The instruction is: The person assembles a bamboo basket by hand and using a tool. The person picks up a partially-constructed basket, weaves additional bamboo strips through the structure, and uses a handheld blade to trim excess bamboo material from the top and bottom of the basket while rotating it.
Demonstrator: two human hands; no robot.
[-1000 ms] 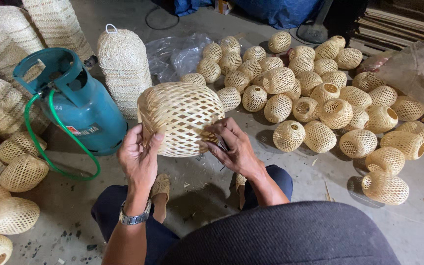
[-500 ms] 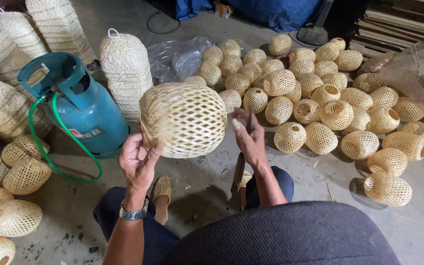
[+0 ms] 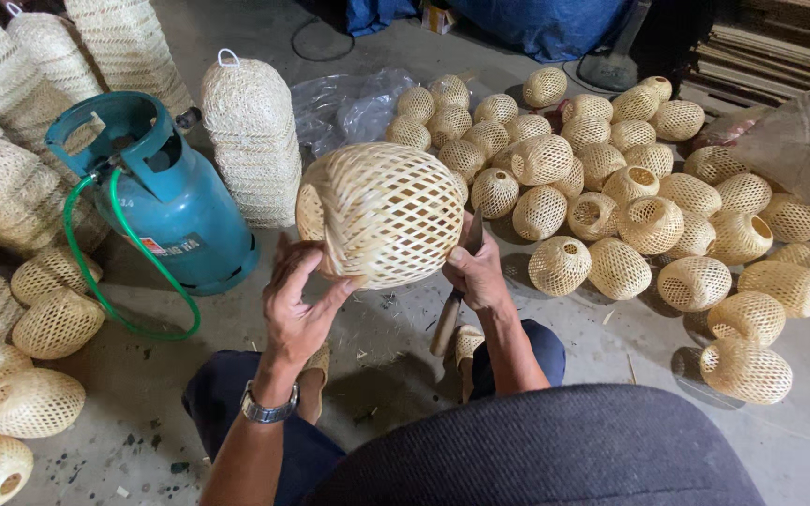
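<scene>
While left hand (image 3: 300, 305) cups the basket (image 3: 382, 214) and right hand (image 3: 476, 272) grips a tool (image 3: 448, 319), gas cylinder (image 3: 157, 192) stands left, small baskets (image 3: 630, 201) crowd right.

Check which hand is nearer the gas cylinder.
Left. The left hand is under the woven lampshade, just right of the gas cylinder with a strip of floor between. The right hand, gripping a tool handle, is on the lampshade's far side.
</scene>
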